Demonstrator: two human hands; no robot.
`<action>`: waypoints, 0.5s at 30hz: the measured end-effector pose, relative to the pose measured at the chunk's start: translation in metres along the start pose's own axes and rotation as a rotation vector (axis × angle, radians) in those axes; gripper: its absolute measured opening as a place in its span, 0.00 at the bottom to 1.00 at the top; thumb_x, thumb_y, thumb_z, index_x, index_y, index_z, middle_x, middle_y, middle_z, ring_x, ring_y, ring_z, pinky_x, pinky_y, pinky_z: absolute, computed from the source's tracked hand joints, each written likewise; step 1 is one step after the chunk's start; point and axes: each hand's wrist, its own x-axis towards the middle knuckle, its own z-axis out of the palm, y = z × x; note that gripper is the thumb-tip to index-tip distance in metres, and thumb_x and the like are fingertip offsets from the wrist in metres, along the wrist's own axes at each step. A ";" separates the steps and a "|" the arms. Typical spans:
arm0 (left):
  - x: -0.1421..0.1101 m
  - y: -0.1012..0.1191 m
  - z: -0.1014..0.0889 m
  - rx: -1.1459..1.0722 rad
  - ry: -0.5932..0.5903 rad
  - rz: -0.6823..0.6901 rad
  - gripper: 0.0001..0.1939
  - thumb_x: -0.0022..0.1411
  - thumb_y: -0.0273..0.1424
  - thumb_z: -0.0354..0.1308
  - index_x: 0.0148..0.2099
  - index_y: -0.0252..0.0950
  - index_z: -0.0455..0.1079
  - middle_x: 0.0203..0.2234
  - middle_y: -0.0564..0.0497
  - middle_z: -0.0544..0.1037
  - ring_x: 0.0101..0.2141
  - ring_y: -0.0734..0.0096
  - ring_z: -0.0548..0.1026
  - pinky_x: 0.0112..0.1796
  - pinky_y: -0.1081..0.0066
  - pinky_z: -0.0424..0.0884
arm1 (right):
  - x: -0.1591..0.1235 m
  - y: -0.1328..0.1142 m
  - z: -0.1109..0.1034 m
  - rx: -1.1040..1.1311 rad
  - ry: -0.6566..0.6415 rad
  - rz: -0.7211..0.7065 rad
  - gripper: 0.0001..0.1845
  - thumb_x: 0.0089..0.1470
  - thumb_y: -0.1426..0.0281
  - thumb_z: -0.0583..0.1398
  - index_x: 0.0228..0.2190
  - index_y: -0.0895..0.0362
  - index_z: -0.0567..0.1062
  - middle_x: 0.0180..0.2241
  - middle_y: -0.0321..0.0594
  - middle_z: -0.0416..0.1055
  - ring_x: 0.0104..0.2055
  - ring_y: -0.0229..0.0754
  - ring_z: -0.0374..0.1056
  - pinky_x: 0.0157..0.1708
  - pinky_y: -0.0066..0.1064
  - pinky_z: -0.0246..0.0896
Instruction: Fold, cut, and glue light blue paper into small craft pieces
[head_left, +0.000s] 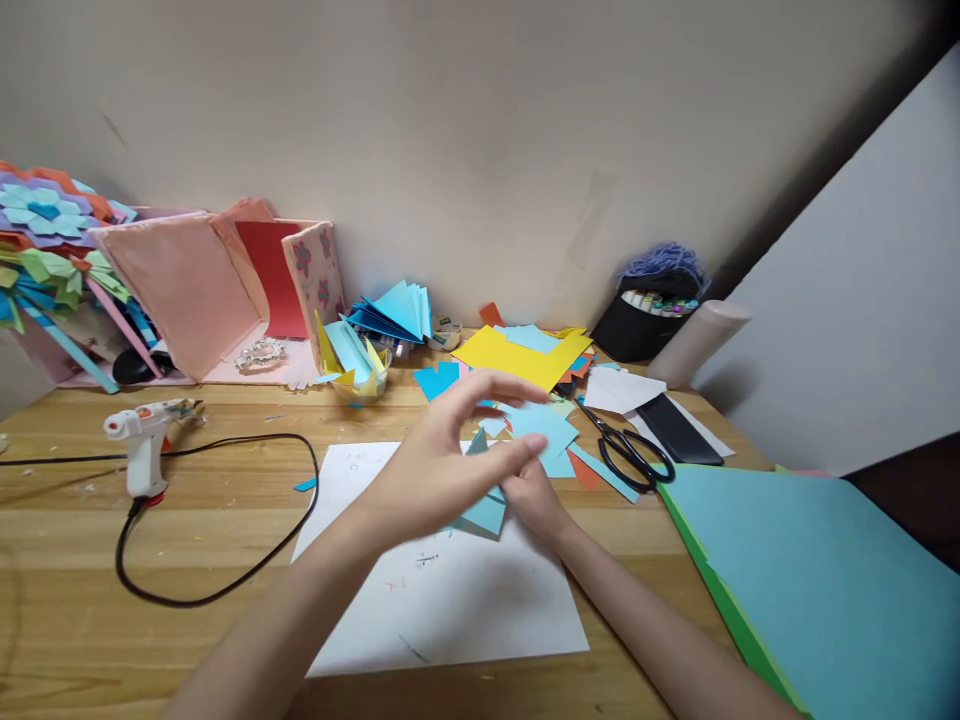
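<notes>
My left hand (pixel 442 455) is raised in front of the right one, its thumb and fingers curved apart with nothing between them. Behind and below it, my right hand (pixel 536 495) is closed on a folded piece of light blue paper (pixel 484 515). Part of that paper is hidden by my left hand. Both hands are above a white sheet (pixel 450 610) with small pen marks. Just beyond lie light blue paper scraps (pixel 544 428), and black-handled scissors (pixel 626 452) rest to the right.
A white glue gun (pixel 146 440) with a looping black cord stands at left. Behind are a pink box (pixel 169 290), a clear cup of paper pieces (pixel 356 380) and yellow paper (pixel 517 355). Large blue sheets (pixel 832 570), a phone (pixel 679 430) and a black marker holder (pixel 637 325) are at right.
</notes>
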 end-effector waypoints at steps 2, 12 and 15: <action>0.022 -0.031 0.008 0.284 0.032 0.088 0.20 0.49 0.41 0.56 0.43 0.38 0.66 0.42 0.46 0.71 0.44 0.60 0.66 0.40 0.65 0.61 | 0.000 0.000 -0.001 0.040 -0.022 -0.049 0.13 0.50 0.60 0.55 0.23 0.57 0.68 0.23 0.35 0.61 0.26 0.36 0.56 0.26 0.27 0.52; 0.048 -0.089 0.013 0.445 0.013 -0.107 0.16 0.51 0.38 0.53 0.19 0.35 0.57 0.15 0.57 0.61 0.20 0.77 0.59 0.22 0.75 0.52 | 0.002 -0.002 -0.005 0.128 -0.041 -0.073 0.15 0.53 0.59 0.53 0.23 0.57 0.66 0.24 0.34 0.61 0.28 0.36 0.57 0.28 0.26 0.54; 0.050 -0.091 0.007 0.415 0.010 -0.166 0.13 0.50 0.39 0.53 0.23 0.34 0.62 0.16 0.56 0.63 0.21 0.75 0.61 0.22 0.76 0.53 | 0.004 0.000 -0.006 0.146 0.030 -0.067 0.14 0.53 0.60 0.53 0.24 0.57 0.66 0.23 0.34 0.61 0.27 0.36 0.58 0.27 0.26 0.54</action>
